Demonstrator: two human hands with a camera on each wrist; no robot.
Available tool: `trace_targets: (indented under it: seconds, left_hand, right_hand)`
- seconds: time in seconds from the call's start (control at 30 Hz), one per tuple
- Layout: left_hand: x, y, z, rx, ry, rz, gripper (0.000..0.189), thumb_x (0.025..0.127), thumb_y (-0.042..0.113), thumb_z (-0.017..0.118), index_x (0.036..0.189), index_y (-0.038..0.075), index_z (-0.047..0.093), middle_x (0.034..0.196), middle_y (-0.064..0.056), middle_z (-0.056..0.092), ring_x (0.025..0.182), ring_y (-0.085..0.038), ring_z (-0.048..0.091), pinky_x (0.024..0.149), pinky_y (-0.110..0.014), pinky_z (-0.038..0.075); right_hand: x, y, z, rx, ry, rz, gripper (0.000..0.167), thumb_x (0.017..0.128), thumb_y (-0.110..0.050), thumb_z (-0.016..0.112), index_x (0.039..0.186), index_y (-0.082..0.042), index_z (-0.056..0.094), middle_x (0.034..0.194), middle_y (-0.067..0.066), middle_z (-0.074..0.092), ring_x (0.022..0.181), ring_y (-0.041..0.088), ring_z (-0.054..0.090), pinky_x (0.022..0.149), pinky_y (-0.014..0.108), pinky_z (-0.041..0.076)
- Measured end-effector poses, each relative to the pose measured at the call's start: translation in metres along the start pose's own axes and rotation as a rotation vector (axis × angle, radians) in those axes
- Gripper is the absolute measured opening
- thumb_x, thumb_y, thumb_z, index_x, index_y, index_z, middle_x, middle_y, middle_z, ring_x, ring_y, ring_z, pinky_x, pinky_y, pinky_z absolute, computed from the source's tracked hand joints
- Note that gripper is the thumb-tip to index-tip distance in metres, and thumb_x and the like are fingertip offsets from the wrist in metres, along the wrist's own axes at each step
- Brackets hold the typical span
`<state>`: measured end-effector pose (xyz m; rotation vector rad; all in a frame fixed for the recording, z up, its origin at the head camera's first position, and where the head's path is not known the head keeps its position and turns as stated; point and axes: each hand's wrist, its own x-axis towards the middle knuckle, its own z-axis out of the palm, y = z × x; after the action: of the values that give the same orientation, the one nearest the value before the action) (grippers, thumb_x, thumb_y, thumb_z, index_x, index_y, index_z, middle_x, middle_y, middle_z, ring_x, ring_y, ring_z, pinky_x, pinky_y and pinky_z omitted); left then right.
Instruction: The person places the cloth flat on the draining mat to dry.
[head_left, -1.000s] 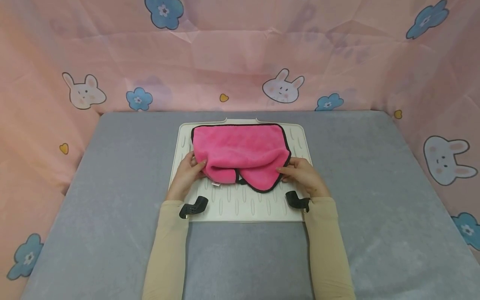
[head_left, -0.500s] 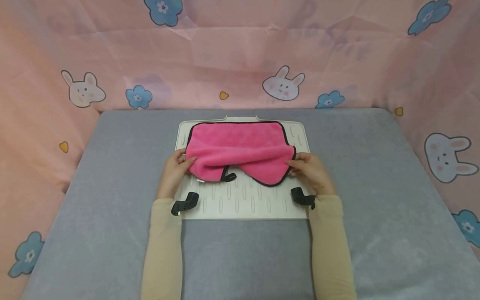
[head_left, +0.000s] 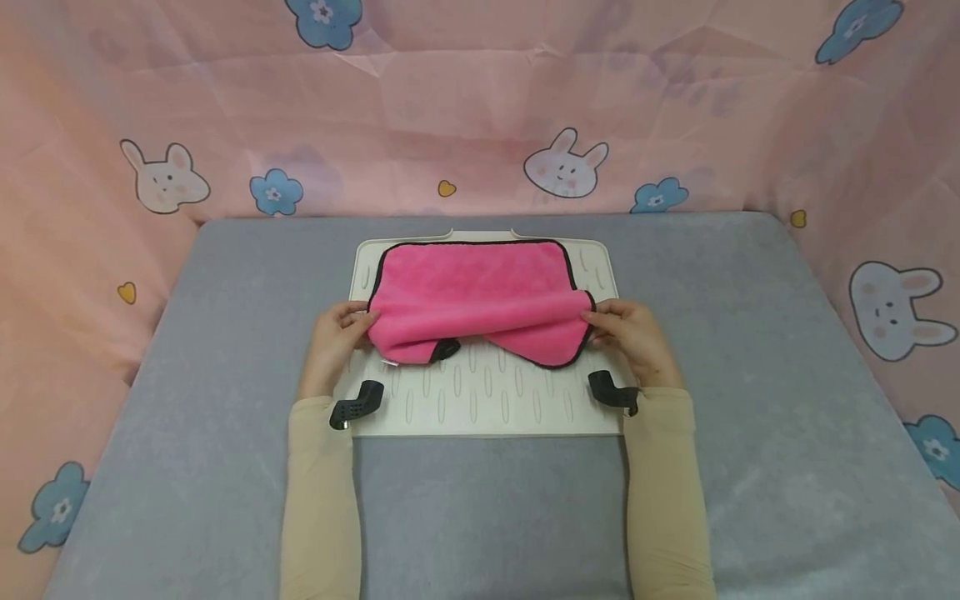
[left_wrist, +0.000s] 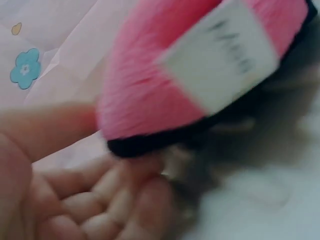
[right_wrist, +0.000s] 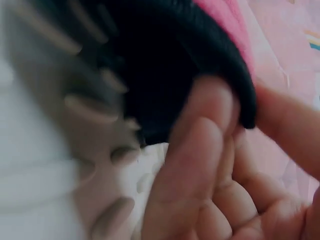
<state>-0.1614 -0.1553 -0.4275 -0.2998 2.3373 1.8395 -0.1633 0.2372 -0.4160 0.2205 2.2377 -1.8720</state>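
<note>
A pink plush cloth (head_left: 472, 275) with a black border lies partly on a cream ribbed board (head_left: 472, 408), its near part lifted in a sagging fold. My left hand (head_left: 330, 346) pinches the cloth's left edge between thumb and fingers. On the opposite side my right hand (head_left: 633, 342) pinches the right edge. In the left wrist view a white tag (left_wrist: 222, 57) hangs from the cloth by the left hand (left_wrist: 95, 185). The right wrist view has the right hand's fingers (right_wrist: 185, 165) under the black border, with the dark underside showing.
The board lies on a grey cloth-covered table (head_left: 487, 517). A pink curtain (head_left: 412, 108) with rabbits and flowers hangs behind and at both sides. Black wrist camera mounts (head_left: 360, 404) stick out over the board's near corners.
Both hands have moved apart, left hand leftward and right hand rightward, still pinching the cloth. Its near part is stretched wider, and the fold between the hands is straighter.
</note>
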Motion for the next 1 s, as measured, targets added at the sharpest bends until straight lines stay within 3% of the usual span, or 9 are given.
trace_targets:
  seconds: [0.17, 0.27, 0.4, 0.6, 0.77, 1.0]
  left_hand:
    - [-0.007, 0.001, -0.013, 0.161, -0.165, -0.023, 0.032, 0.093, 0.015, 0.059, 0.108, -0.013, 0.054, 0.084, -0.010, 0.066, 0.067, -0.006, 0.061, 0.066, -0.020, 0.050]
    - [-0.010, 0.002, -0.019, 0.204, -0.271, -0.027, 0.028, 0.091, 0.013, 0.061, 0.103, -0.012, 0.054, 0.087, -0.013, 0.067, 0.072, -0.009, 0.063, 0.069, -0.021, 0.050]
    - [-0.013, 0.002, -0.022, 0.192, -0.341, -0.013, 0.025, 0.089, 0.010, 0.063, 0.099, -0.011, 0.054, 0.088, -0.012, 0.068, 0.076, -0.010, 0.063, 0.070, -0.022, 0.049]
    - [-0.011, 0.001, -0.019, 0.154, -0.301, 0.019, 0.021, 0.088, 0.011, 0.064, 0.092, -0.006, 0.052, 0.084, -0.007, 0.066, 0.076, -0.006, 0.062, 0.071, -0.019, 0.047]
    - [-0.011, 0.001, -0.018, 0.089, -0.293, 0.006, 0.019, 0.091, 0.010, 0.060, 0.096, -0.005, 0.049, 0.096, -0.015, 0.068, 0.078, -0.005, 0.064, 0.075, -0.018, 0.049]
    - [-0.009, 0.000, -0.017, 0.019, -0.252, -0.012, 0.019, 0.093, 0.010, 0.059, 0.094, -0.005, 0.047, 0.088, -0.009, 0.067, 0.069, -0.008, 0.064, 0.069, -0.022, 0.053]
  right_hand:
    - [-0.001, 0.000, -0.001, -0.159, -0.129, 0.048, 0.029, 0.088, -0.019, 0.068, 0.095, 0.008, 0.059, 0.068, 0.002, 0.061, 0.061, 0.013, 0.060, 0.063, 0.025, 0.053]
    - [-0.003, 0.001, -0.002, -0.192, -0.239, 0.077, 0.030, 0.087, -0.017, 0.069, 0.097, 0.010, 0.059, 0.067, 0.005, 0.063, 0.061, 0.014, 0.061, 0.064, 0.027, 0.053]
    - [-0.004, 0.000, 0.000, -0.173, -0.318, 0.097, 0.025, 0.086, -0.012, 0.069, 0.096, 0.008, 0.059, 0.067, 0.004, 0.064, 0.061, 0.013, 0.061, 0.065, 0.028, 0.054]
    - [-0.003, 0.001, 0.000, -0.152, -0.322, 0.097, 0.021, 0.086, -0.007, 0.067, 0.097, 0.009, 0.058, 0.067, 0.003, 0.064, 0.060, 0.013, 0.060, 0.063, 0.026, 0.053]
    - [-0.003, 0.003, -0.001, -0.144, -0.310, 0.074, 0.016, 0.088, -0.006, 0.065, 0.094, 0.007, 0.059, 0.065, 0.003, 0.064, 0.060, 0.013, 0.060, 0.062, 0.026, 0.053]
    - [-0.002, 0.001, -0.003, -0.156, -0.253, 0.017, 0.029, 0.091, -0.007, 0.062, 0.105, 0.018, 0.056, 0.071, 0.002, 0.066, 0.060, 0.014, 0.062, 0.063, 0.026, 0.053]
